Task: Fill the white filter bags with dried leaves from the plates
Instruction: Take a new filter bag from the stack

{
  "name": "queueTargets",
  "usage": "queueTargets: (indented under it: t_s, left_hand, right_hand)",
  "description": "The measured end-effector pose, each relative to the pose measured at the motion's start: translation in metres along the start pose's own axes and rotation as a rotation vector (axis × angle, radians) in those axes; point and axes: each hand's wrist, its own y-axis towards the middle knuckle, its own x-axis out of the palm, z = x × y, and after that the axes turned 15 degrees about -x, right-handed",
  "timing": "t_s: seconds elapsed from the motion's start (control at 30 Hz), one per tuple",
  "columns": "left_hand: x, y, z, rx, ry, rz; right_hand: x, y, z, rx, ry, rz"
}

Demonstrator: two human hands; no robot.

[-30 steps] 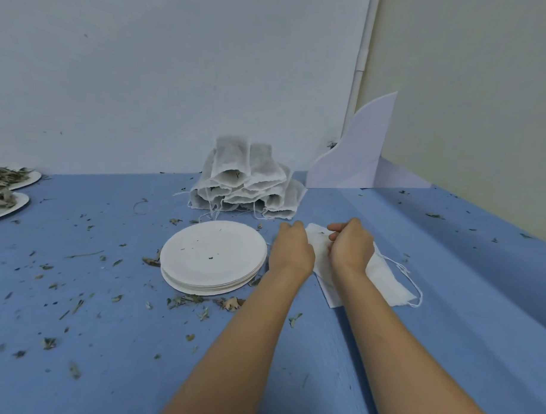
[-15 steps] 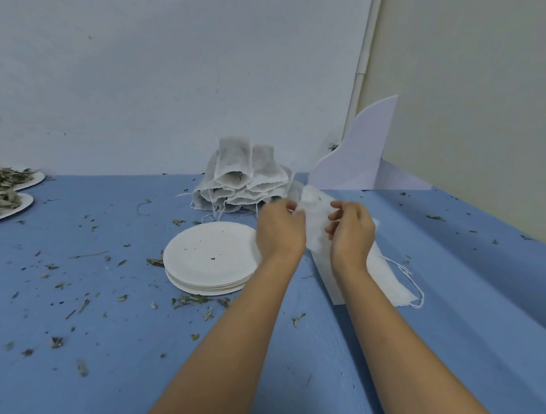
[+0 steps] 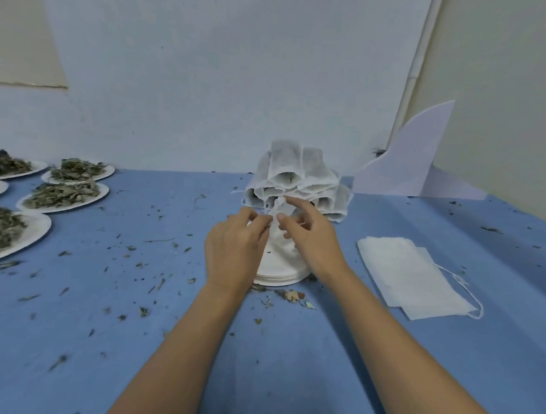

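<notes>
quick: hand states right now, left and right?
Left hand: closed, pinching the top of a white filter bag.
Right hand: closed, pinching the same bag, index finger sticking out.

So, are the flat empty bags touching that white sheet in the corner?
Apart. The head view shows blue table between the flat empty bags and the white sheet.

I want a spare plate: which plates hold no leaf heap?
The stack of white plates mid-table, under the left hand and right hand that pinch a filter bag. The plates at the left carry heaps of dried leaves.
</notes>
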Motion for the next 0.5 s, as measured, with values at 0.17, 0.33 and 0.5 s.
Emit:
queueTargets:
  t_s: [0.17, 0.33, 0.5]
  left_hand:
    - [0.001, -0.007, 0.003, -0.030, -0.073, -0.116]
    - [0.002, -0.014, 0.004, -0.287, -0.255, -0.263]
    - [0.002, -0.018, 0.006, -0.378, -0.388, -0.286]
  right_hand:
    - [-0.005, -0.009, 0.003, -0.028, 0.092, 0.084]
    - [-0.010, -0.018, 0.003, -0.070, 0.015, 0.123]
    - [-0.011, -0.022, 0.007, -0.020, 0.002, 0.210]
